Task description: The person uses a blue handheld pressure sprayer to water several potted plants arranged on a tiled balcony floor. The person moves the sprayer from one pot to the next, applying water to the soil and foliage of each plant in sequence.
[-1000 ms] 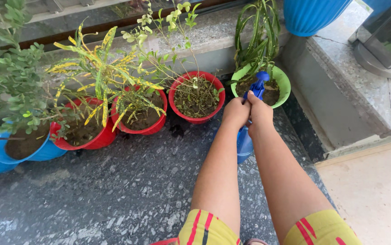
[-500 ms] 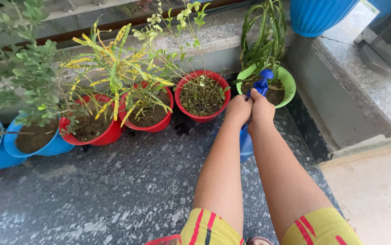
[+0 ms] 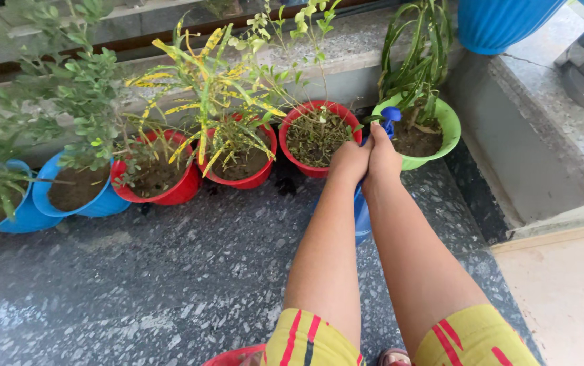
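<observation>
Head view, looking down along both forearms to a row of potted plants on a dark speckled stone floor (image 3: 170,271). The left hand (image 3: 349,160) and the right hand (image 3: 383,157) are pressed side by side, both closed around the upper part of a blue plastic spray bottle (image 3: 362,215). Its blue nozzle head (image 3: 389,116) rises just above the knuckles and stands at the near rim of the lime-green round plastic pot (image 3: 449,122), which holds a plant with long strap-like green leaves (image 3: 417,64). The bottle's body shows only as a blue strip between the two wrists; whether a finger lies on the trigger cannot be told.

Just left of the hands stands a red round plastic pot with thin twiggy stems (image 3: 313,135), then a second red pot holding a yellow-streaked, narrow-leaved plant (image 3: 237,159), a third red pot (image 3: 163,183) and two blue plastic pots (image 3: 78,190) with small-leaved green shrubs. A pale stone ledge (image 3: 346,47) runs behind the row; a large ribbed blue planter (image 3: 502,24) sits on the raised grey stone step (image 3: 549,115) at the right.

Possible faults, as judgement: with both hands crowded on the narrow neck, the bottle could twist or slip in the grip, sending spray onto the floor or the ledge instead of the soil. The nozzle is close to the leaves, so a forward push could bend them or nudge the light green pot against the step.
</observation>
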